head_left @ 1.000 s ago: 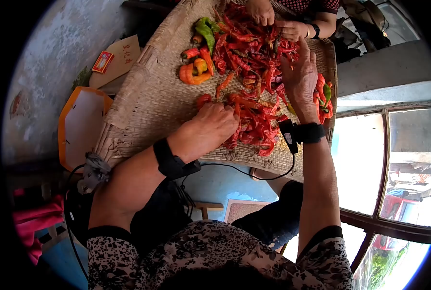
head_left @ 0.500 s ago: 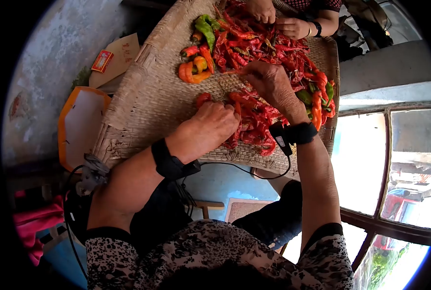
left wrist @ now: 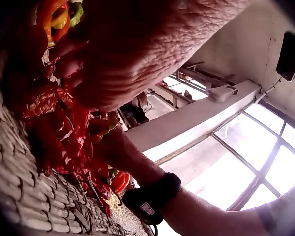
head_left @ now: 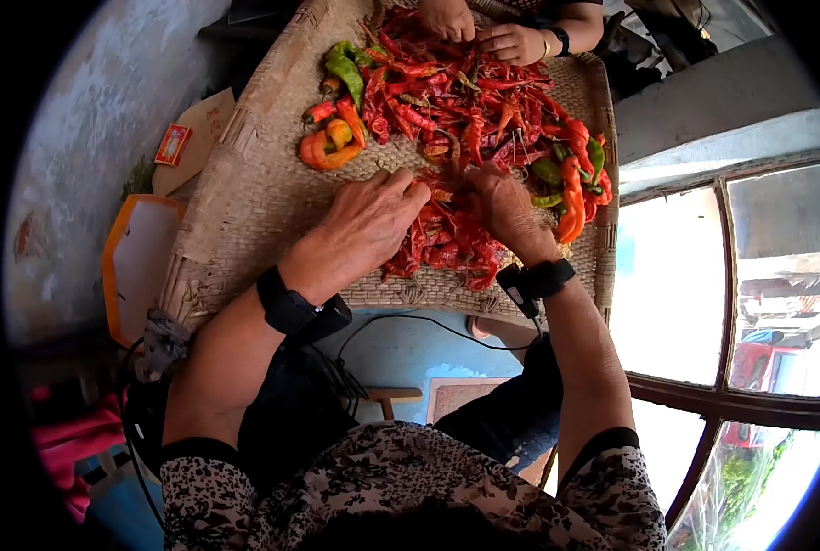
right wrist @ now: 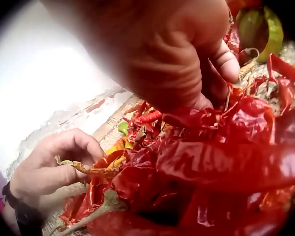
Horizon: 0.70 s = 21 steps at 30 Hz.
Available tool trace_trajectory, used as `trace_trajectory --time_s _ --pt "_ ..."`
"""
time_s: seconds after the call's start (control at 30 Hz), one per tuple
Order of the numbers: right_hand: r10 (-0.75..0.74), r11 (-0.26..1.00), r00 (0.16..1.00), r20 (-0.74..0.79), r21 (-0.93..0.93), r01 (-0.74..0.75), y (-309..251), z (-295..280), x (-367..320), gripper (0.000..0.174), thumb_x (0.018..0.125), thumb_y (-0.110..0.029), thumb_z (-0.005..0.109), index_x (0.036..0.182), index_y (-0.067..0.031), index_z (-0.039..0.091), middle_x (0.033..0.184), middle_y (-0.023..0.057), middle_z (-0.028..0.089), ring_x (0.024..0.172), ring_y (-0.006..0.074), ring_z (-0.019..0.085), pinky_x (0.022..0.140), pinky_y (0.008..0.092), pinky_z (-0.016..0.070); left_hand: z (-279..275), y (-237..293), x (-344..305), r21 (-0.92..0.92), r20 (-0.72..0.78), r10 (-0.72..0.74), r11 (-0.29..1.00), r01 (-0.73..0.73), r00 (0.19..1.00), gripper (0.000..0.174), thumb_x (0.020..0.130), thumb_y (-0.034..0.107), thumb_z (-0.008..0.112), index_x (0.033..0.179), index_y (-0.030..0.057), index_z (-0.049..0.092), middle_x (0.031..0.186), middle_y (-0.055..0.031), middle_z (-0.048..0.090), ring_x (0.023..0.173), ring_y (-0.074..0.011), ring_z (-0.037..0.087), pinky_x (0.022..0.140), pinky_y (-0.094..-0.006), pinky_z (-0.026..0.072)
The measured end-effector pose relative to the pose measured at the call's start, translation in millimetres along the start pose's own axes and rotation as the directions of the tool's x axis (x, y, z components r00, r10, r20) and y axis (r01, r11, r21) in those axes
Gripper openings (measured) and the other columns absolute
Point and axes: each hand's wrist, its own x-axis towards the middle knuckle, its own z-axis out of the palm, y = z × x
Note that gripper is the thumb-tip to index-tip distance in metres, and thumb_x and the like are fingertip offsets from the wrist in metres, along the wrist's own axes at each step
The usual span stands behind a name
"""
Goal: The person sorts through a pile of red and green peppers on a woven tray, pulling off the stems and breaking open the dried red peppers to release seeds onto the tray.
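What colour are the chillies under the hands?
Deep red; the chillies show best in the right wrist view.

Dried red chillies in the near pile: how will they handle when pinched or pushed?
Probably light and papery: the dried red chillies look wrinkled and thin-skinned. Likely brittle, so a hard pinch may crack them. They lie tangled on the rough woven tray, so a push should drag a clump, not roll one.

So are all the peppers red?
No, some green peppers lie beside the red peppers on the woven tray.
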Motion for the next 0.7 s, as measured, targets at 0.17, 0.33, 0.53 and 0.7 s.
trace_trajectory --time_s 0.17,0.33,0.53,0.7 --pt "-0.103 0.979 0.994 -0.023 0.174 0.105 -12.0 -6.5 -2.4 0.017 0.079 -0.003 0.063 0.095 -0.0067 0.066 0.093 0.0143 0.060 0.087 0.0324 0.061 0.075 0.0408 0.0501 20.2 -3.4 -1.4 0.048 -0.034 0.117 0.992 -0.115 0.993 0.038 0.079 -0.005 0.055 0.117 0.0029 0.054 0.111 -0.0130 0.051 0.100 -0.0301 0.054 0.084 -0.0427 0.0482" --pt "-0.037 0.980 0.994 -0.104 0.193 0.056 2.8 -36.7 9.7 0.015 0.078 -0.007 0.066 0.092 -0.0056 0.068 0.088 0.0131 0.062 0.081 0.0301 0.064 0.071 0.0402 0.0514 17.2 -0.6 -2.8 0.051 0.079 0.081 0.995 -0.085 0.994 0.042 0.079 -0.006 0.055 0.120 0.0030 0.054 0.113 -0.0118 0.051 0.102 -0.0296 0.054 0.084 -0.0417 0.0485" --pt "0.024 0.992 0.751 -0.660 -0.077 -0.099 10.8 -63.2 40.0 0.038 0.084 -0.012 0.067 0.120 -0.0063 0.057 0.086 0.0140 0.057 0.075 0.0290 0.061 0.065 0.0408 0.0498 14.4 0.6 -3.5 0.082 0.097 0.073 0.993 -0.081 0.993 0.041 0.079 -0.005 0.055 0.119 0.0019 0.054 0.112 -0.0124 0.052 0.100 -0.0291 0.055 0.082 -0.0408 0.0490" --pt "-0.190 0.958 0.982 -0.009 -0.221 0.184 -8.2 -14.3 25.5 0.042 0.086 -0.013 0.059 0.127 -0.0091 0.049 0.098 0.0167 0.062 0.079 0.0367 0.064 0.064 0.0458 0.0522 18.1 0.1 -3.3 0.111 0.064 0.091 0.989 -0.098 0.994 0.039 0.079 -0.002 0.056 0.118 0.0020 0.055 0.108 -0.0131 0.053 0.100 -0.0279 0.055 0.082 -0.0394 0.0496"
